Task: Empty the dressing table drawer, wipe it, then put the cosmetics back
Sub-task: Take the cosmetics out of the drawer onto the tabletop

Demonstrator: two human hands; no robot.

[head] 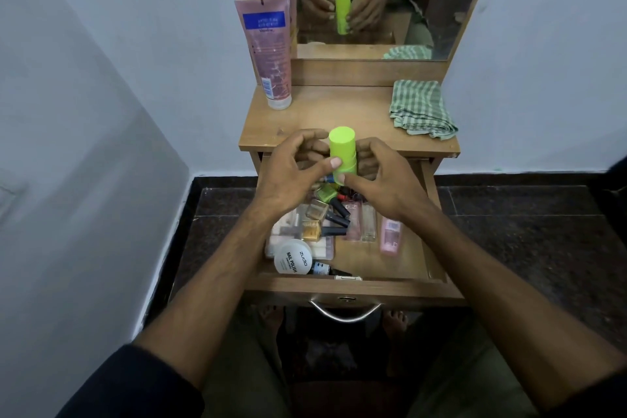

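Both hands' fingers [334, 163] around upright green bottle [342, 154], above open drawer [353, 288]

We see a matt wood-grain dressing table [339, 119], a woven checked cloth [422, 108] upper right, a smooth lime plastic bottle [342, 153], and a shiny metal drawer handle [345, 312].

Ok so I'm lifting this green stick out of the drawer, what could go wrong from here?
1. Both hands, left and right, hold the lime-green cylindrical plastic stick by fingertips; a loose grip could drop it onto the small glass nail polish bottles below.
2. The tall pink squeeze tube stands on its cap, leaning against the mirror frame; a bump might topple it.
3. The open wooden drawer is still crowded, so reaching in may knock bottles over.
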